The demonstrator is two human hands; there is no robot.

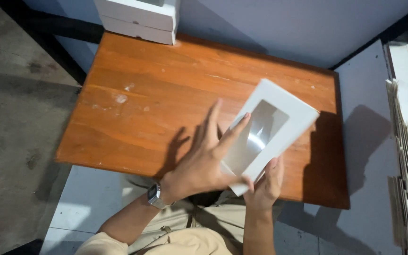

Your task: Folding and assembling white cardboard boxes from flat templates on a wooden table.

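Head view: your right hand (266, 182) grips the near corner of a white window box (272, 127), tilted above the wooden table (142, 104). Your left hand (204, 158) lies flat, fingers spread, on its face. Box looks formed; two finished boxes (138, 19) stacked far beyond.

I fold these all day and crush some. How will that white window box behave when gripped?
The white window box is likely light: the right hand props one corner. Its clear film pane probably dents easily. The left hand lies flat on it, suggesting thin, flexible card.
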